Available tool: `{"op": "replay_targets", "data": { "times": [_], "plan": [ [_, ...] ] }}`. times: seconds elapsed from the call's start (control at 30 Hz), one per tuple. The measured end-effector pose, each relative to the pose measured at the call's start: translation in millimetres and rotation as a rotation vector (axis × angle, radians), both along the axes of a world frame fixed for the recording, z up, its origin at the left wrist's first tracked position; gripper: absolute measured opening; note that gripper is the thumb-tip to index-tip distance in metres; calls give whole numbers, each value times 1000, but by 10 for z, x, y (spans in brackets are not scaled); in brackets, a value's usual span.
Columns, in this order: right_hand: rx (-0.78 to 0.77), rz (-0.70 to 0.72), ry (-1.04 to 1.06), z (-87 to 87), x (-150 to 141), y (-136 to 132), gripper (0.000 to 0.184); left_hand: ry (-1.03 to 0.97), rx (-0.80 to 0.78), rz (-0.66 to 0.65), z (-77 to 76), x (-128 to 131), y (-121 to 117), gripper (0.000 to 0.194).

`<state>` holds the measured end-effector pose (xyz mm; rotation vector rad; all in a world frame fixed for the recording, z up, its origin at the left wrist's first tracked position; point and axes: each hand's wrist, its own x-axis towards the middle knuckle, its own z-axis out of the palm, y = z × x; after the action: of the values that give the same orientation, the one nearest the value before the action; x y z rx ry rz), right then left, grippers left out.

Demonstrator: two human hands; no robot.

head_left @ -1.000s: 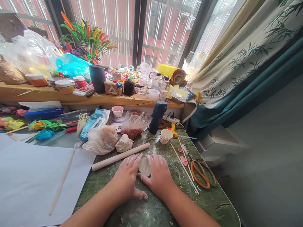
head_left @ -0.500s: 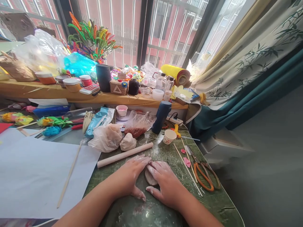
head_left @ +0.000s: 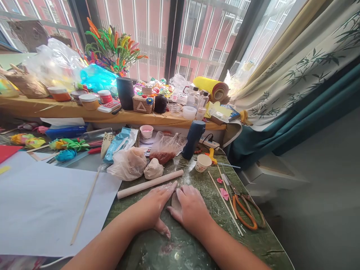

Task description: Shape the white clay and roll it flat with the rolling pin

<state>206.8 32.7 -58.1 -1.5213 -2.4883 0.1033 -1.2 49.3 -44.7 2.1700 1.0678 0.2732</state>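
A flat, round piece of pale clay lies on the dark green tabletop, mostly hidden under my right hand. The fingers of that hand bend over its far edge while the thumb reaches along its near left side. Just left of the clay is my left hand, fingers stretched forward and together, thumb apart, gripping nothing. White residue coats both hands. Beyond them lies a pale rolling pin, slanting across the table. A lump of whitish clay sits behind the pin, beside a plastic bag with pale contents.
To the right are thin wooden sticks, pink scraps and orange-handled scissors. A paper cup and a dark blue bottle stand behind. White paper covers the left side, with a stick on it.
My right hand has shifted slightly, its fingers now more bent over the round clay and its thumb moved up and left. The left hand stays nearly in place. The view has tilted a little.
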Motion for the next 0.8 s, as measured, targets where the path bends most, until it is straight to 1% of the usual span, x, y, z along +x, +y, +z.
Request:
{"op": "replay_targets", "data": {
  "times": [0.1, 0.23, 0.3, 0.37, 0.43, 0.5, 0.57, 0.7, 0.8],
  "plan": [
    [-1, -117, -13, 15, -84, 38, 47, 10, 3, 14, 28, 3, -4, 140],
    [-7, -227, 8, 19, -52, 156, 50, 13, 7, 10, 13, -1, 4, 145],
    [-22, -194, 40, 17, 9, 193, 52, 20, 13, 10, -10, 0, 8, 146],
    [-62, -80, 98, 21, 89, 224, 57, 30, 26, 10, -29, 1, 7, 147],
    [-130, 31, 211, 28, 177, 270, 59, 40, 45, -1, -41, 1, 4, 146],
    [-197, 50, 397, 27, 260, 338, 55, 47, 63, -14, -49, -1, 2, 144],
    [-230, 10, 571, 10, 327, 415, 51, 56, 68, -14, -53, -5, 1, 141],
    [-215, -153, 788, -33, 385, 511, 51, 27, 72, -10, -43, -16, 4, 138],
    [-239, -259, 962, 14, 365, 493, 60, 25, 63, -2, -16, -20, 3, 136]
  ]
}}
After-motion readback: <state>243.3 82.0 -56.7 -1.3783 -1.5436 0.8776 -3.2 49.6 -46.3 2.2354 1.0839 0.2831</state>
